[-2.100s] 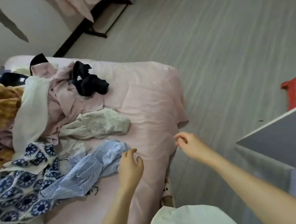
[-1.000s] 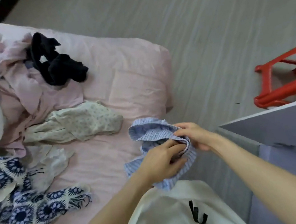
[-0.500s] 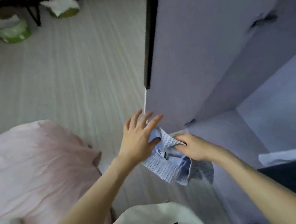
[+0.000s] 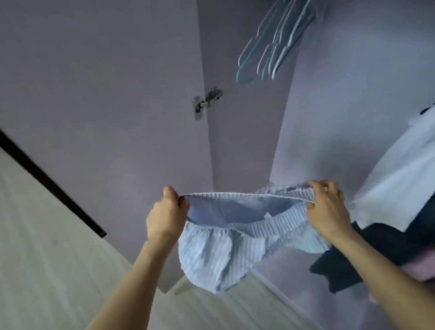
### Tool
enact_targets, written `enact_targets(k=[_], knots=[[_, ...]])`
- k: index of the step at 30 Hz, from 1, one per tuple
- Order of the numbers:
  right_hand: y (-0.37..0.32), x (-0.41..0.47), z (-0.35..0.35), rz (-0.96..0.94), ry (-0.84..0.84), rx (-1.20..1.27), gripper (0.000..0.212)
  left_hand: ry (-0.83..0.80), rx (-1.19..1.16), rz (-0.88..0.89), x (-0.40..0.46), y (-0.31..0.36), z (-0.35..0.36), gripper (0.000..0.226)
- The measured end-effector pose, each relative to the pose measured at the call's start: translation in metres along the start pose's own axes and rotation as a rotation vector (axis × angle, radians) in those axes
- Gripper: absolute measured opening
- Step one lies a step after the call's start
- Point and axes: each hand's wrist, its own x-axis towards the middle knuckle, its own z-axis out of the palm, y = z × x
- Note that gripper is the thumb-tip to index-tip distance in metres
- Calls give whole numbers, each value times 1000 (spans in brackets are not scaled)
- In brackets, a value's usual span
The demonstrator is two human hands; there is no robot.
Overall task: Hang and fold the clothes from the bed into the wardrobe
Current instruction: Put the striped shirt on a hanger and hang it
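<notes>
Blue striped shorts [image 4: 238, 248], waistband stretched open, hanging in the air before the open wardrobe [image 4: 249, 138].

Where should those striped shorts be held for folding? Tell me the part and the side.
Hold the striped shorts by the elastic waistband, at its two ends, coming from the outer sides. The left hand and right hand already pinch there. The band is stretched level and the fabric hangs free below, so the shorts are probably ready for folding.

Dim, soft violet-tinted daylight from the left; motion blur smears the hangers [image 4: 275, 32], wide-angle edges bend.
</notes>
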Motion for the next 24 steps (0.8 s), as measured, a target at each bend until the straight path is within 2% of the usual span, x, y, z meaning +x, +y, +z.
enact_targets(k=[2,5,8,10,13,16,19,21,22,24], knots=[[-1,14,-8,36,44,75,48,-16,-65,-17,15,11,2,12],[-10,40,-18,76,22,269,32,-76,-204,20,41,34,4,21],[-18,65,-30,239,-91,485,18,-88,-186,91,70,62,4,25],[-17,77,-36,329,-186,548,20,-75,-168,110,88,77,4,25],[-13,95,-42,368,-290,614,27,-125,-420,90,115,99,6,23],[-18,118,-42,365,-301,486,29,-231,-627,74,132,118,9,19],[-32,141,-44,236,-302,225,27,-318,-584,198,150,132,6,19],[-45,158,-48,111,-296,131,18,-304,-529,262,163,141,-1,14],[-52,168,-51,54,-251,126,13,-281,-503,285,169,147,-5,12],[-71,190,-57,-12,-81,252,18,-259,-472,328,181,159,-13,12]])
